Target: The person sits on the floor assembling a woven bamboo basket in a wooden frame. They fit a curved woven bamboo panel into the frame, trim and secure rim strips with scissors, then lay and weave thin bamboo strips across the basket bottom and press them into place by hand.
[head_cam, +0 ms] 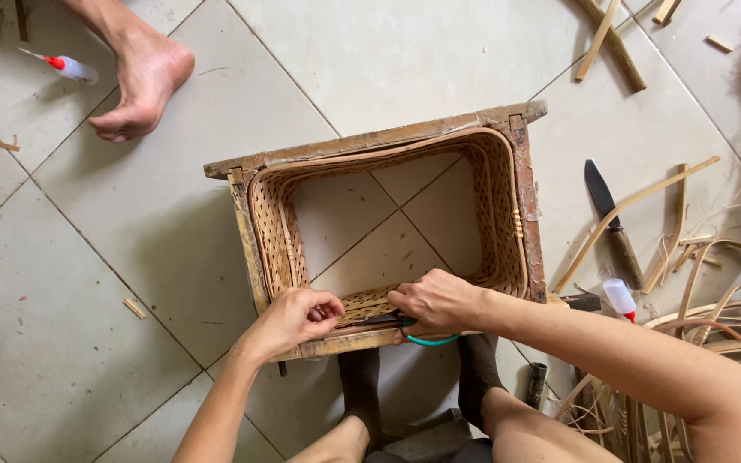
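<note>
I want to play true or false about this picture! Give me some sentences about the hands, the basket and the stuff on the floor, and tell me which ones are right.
1. Both hands are at the near edge of the woven basket frame. True: the left hand and the right hand both rest there.
2. The right hand holds scissors with green handles. True.
3. The basket frame has a solid bottom. False: floor tiles show straight through it.
4. The knife lies inside the frame. False: it lies on the floor outside it, on its right in the picture.
5. A small bottle with a red cap lies near the right forearm. True.
</note>
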`<action>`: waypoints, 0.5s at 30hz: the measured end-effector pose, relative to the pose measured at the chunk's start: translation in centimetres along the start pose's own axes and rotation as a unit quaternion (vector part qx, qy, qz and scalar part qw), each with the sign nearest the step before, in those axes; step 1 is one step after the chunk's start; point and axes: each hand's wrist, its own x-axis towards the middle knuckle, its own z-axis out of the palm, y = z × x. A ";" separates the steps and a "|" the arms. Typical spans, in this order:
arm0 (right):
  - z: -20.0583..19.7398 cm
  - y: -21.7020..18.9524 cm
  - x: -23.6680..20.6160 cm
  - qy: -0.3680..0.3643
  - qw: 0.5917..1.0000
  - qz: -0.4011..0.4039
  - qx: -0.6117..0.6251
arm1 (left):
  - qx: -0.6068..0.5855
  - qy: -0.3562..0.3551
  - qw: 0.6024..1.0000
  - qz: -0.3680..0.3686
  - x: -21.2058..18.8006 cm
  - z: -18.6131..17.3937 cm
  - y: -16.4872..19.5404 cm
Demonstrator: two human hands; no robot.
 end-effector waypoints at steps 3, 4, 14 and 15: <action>0.3 -0.2 0.6 0.032 0.999 0.000 -0.010 | 0.012 0.003 1.000 0.013 0.2 0.0 0.2; 0.4 -0.3 0.9 0.022 1.000 0.000 -0.012 | 0.018 0.003 1.000 0.022 0.2 0.0 0.3; 0.4 -0.5 1.3 0.010 1.000 0.003 0.008 | 0.125 0.007 0.991 0.045 0.1 0.0 1.3; 0.6 -0.5 1.4 0.013 1.000 0.004 0.004 | 0.130 0.011 0.989 0.064 0.2 0.0 1.3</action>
